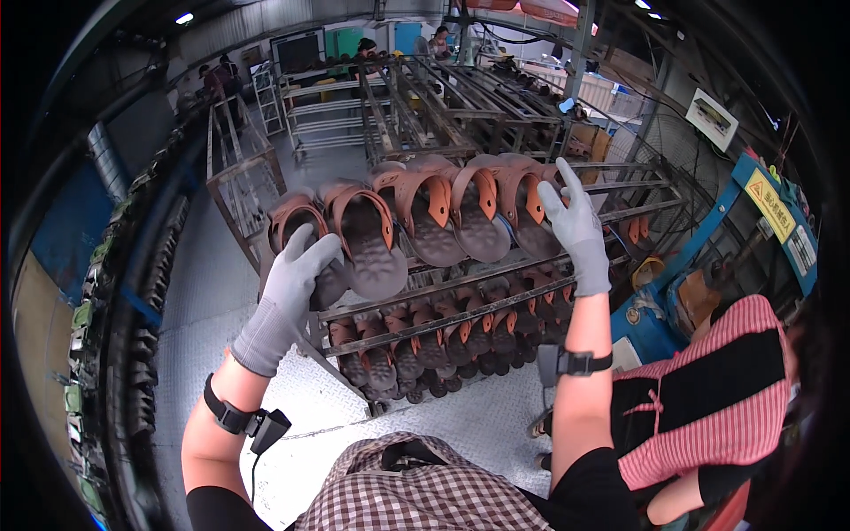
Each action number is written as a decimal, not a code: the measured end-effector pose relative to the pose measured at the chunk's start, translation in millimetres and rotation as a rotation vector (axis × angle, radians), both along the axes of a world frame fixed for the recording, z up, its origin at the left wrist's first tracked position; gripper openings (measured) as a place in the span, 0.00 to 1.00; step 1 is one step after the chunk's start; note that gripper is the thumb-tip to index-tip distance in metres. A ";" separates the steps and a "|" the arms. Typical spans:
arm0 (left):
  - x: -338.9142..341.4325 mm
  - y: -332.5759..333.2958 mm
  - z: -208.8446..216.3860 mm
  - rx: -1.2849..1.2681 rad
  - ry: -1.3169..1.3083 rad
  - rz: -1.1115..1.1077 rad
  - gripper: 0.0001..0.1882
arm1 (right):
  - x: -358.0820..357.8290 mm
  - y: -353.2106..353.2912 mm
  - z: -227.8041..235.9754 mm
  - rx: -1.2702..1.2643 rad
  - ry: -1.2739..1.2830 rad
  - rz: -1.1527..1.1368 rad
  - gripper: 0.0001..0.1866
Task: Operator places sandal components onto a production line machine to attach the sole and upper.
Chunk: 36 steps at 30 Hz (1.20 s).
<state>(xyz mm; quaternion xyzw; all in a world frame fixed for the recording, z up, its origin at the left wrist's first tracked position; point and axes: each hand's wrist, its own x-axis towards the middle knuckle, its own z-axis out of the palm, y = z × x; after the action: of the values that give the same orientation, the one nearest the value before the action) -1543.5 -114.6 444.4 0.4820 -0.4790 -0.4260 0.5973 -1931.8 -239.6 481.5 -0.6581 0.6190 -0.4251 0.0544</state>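
A row of brown clogs (431, 226) with orange-brown straps lies along the top of a metal rack in front of me, soles toward me. My left hand (298, 274), in a grey glove, is at the row's left end. Its thumb and forefinger are spread over the leftmost clog (332, 288) and seem to touch it; the other fingers are partly hidden. At the opposite end my gloved right hand (575, 226) is open, fingers pointing up and apart, close against the rightmost clog (534, 232). Whether it touches that clog, I cannot tell.
Lower tiers of the rack (416, 334) hold many more clogs. A person in a red-striped apron (708, 389) stands close on my right, beside blue machinery (735, 190). Along the left runs a line of green-and-black moulds (84, 354). Bare metal racks (425, 102) stand farther back.
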 end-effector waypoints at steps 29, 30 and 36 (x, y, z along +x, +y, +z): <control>-35.1 -117.5 -2.3 0.092 -0.704 0.355 0.38 | 143.7 -72.0 -22.3 0.087 0.403 -0.028 0.30; -22.3 -118.9 -5.2 0.079 -0.674 0.360 0.33 | 146.9 -71.3 -17.4 0.126 0.405 -0.040 0.29; 26.3 -97.2 -14.0 -0.014 -0.714 0.402 0.22 | 148.9 -65.9 -14.8 -0.042 0.189 -0.234 0.28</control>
<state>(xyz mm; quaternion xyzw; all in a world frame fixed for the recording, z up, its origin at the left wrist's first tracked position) -1517.3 -211.9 430.4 0.6794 -0.5556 -0.1033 0.4680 -1782.9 -305.6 466.7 -0.6193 0.6849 -0.3778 -0.0680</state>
